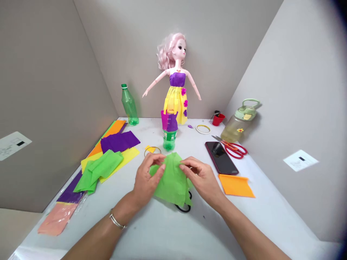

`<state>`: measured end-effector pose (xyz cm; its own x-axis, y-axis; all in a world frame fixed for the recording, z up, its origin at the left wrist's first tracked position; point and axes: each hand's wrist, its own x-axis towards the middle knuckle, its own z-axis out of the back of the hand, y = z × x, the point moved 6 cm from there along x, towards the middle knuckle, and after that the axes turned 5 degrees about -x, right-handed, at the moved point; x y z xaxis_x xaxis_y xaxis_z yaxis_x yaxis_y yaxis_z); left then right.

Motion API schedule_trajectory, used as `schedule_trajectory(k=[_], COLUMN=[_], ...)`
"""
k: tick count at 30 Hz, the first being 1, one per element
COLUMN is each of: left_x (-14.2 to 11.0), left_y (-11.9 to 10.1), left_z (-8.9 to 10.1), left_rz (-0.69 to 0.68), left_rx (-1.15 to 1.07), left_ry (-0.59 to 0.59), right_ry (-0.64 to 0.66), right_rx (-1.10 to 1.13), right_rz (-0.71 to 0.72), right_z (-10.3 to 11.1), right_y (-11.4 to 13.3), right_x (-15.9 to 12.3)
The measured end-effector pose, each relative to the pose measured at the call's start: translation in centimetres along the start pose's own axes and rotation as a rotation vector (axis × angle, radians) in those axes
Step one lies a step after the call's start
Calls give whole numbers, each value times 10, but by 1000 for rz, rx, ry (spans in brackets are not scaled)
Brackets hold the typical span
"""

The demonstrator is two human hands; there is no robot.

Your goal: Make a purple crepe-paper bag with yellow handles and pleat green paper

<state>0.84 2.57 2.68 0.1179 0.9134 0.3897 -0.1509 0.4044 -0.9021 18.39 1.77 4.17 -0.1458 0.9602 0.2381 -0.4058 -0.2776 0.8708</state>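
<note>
A piece of light green fabric is held up between my two hands over the middle of the table. My left hand pinches its left upper edge between thumb and fingers. On the other side, my right hand grips the right upper edge in the same way. The cloth is gathered in folds at the top and hangs wider below. Under it a black cord or band shows in part. Just beyond the cloth stands a cut green bottle with a purple and yellow fabric bag on it.
A pink-haired doll stands at the back wall. Folded fabrics and a green bottle lie or stand left. On the right are a phone, red scissors, orange fabric, a water bottle and a small red bucket.
</note>
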Motion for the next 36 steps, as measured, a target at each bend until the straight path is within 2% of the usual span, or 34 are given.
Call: schedule_trajectory(k=[2,7,10,12,16,18,21,24,26,31,36], left_x=[6,9,7,7,9,9,10,10,11,18,21], left_y=[-5,-11,-6,1,13,19,23,21,21,11,15], left_z=[9,2,-6,-6,2,8,14,13,13,20,29], left_rz=[-46,-73,-20,33,158,220,233,188,179,68,161], left_rx=[31,9,97,165,183,182,192,175,163,94,-33], left_ry=[28,331,449,477,468,456,471,526,517,386,242], right_ry=[46,188,173,107,-127,-190,-165,-136,-129,-138,-163], right_rx=[-35,-38,-8,-16,22,91,121,133,195,362,390], right_rz=[93,254,263,225,68,-20,-112,-152,-171,-223,-248], right_z=[7,21,32,43,72,84,92,95,94,93,95], right_y=[9,27,26,20,0,-11,-23,-29,-32,-40,-42], right_x=[-2,-13,-14,-11,-4,-1,2,3,4,6,8])
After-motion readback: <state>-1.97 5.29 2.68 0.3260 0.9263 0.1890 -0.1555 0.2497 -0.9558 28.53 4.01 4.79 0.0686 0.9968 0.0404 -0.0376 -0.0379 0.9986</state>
